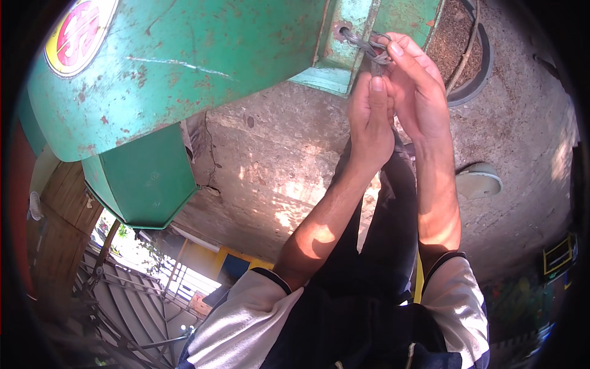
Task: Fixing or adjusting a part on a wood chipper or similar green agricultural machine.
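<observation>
A bundle of grey, twisted wire-like strands (pixel 365 45) comes out of a round hole in a pale green metal bracket (pixel 344 61). The strands bend into a loose knot or loop just outside the hole. My left hand (pixel 371 120) is closed round the lower length of the bundle, thumb pressed along it. Just above and to the right, my right hand (pixel 423 89) pinches the looped strands between thumb and fingertips. Its lower fingers are curled and partly hidden behind my left hand. Whether the strands are wire or cord cannot be told for certain.
A large, scratched green metal housing (pixel 203 61) fills the upper left, with a green chute (pixel 147 175) below it. At upper right stands a dark round tub (pixel 483 67) holding brown crumbly material. A pale, rounded object (pixel 480 180) lies on the concrete floor (pixel 270 141).
</observation>
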{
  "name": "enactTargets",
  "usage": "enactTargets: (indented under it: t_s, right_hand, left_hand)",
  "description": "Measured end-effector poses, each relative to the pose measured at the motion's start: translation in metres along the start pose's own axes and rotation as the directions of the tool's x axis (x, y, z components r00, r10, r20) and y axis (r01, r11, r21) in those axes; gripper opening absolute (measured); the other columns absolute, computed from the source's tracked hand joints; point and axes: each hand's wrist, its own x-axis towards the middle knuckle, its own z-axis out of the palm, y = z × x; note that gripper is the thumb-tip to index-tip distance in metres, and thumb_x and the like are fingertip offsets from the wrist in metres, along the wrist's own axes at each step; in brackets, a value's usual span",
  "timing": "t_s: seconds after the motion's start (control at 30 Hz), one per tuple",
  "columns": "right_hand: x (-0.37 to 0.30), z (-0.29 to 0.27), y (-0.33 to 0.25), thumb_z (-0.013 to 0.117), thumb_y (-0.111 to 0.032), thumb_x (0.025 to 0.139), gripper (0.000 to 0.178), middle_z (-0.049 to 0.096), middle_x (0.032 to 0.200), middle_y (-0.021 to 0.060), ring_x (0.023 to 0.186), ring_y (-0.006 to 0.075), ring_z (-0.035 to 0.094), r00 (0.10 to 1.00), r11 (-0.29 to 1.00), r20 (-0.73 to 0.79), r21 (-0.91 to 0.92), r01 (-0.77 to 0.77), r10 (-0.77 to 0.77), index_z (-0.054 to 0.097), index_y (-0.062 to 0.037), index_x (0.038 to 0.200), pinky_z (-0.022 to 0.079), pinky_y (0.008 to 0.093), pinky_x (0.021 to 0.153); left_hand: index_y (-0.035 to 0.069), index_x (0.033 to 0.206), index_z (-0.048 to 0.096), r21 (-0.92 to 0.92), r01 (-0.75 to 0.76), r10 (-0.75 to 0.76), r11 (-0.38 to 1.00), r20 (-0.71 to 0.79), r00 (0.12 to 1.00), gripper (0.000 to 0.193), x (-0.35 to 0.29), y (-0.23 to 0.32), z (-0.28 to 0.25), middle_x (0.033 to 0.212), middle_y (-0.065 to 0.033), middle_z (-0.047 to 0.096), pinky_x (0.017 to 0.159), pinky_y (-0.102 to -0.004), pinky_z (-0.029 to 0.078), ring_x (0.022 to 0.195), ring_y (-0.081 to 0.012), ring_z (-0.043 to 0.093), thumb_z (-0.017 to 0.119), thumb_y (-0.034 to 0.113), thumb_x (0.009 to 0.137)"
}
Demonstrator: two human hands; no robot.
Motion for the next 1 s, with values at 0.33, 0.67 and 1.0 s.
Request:
enactTargets:
  t_s: [0.33, 0.67, 1.0]
  right_hand:
    - [0.005, -0.004, 0.019, 0.047, -0.027, 0.105, 0.027, 0.059, 0.109, 0.0044, 0.093, 0.0134, 0.058, 0.992, 0.994, 0.066, -0.016, 0.105, -0.104, 0.058, -0.0026, 0.104, 0.049, 0.0267, 0.084]
    - [-0.009, -0.019, -0.018, 0.065, -0.02, 0.1, 0.036, 0.071, 0.102, 0.0072, 0.09, 0.0092, 0.06, 0.989, 0.952, -0.092, -0.292, 0.087, -0.118, 0.068, 0.0044, 0.126, 0.047, 0.0247, 0.084]
    - [0.001, -0.001, -0.022, 0.064, -0.033, 0.102, 0.033, 0.055, 0.072, -0.0056, 0.07, 0.0031, 0.048, 0.984, 0.796, -0.045, -0.582, -0.164, 0.17, 0.075, -0.0029, 0.111, 0.037, 0.0202, 0.063]
  left_hand:
    - [0.012, 0.092, 0.052, 0.062, 0.005, -0.007, 0.998, 0.026, 1.0, 0.036, -0.003, 0.015, -0.001, 0.069, 0.0093, 0.037, 0.048, -0.0194, 0.024, 0.056, 0.0008, 0.029, 0.042, 0.038, 0.114]
    - [0.01, 0.094, 0.047, -0.134, 0.175, -0.168, 0.975, 0.059, 0.984, 0.035, -0.009, 0.02, 0.007, 0.071, 0.0091, 0.035, 0.048, -0.0194, 0.022, 0.057, 0.0009, 0.028, 0.04, 0.037, 0.114]
    - [0.011, 0.093, 0.048, -0.04, 0.105, -0.104, 0.994, 0.012, 0.994, 0.037, -0.005, 0.017, 0.007, 0.07, 0.0073, 0.032, 0.05, -0.0202, 0.027, 0.056, -0.0026, 0.027, 0.04, 0.04, 0.114]
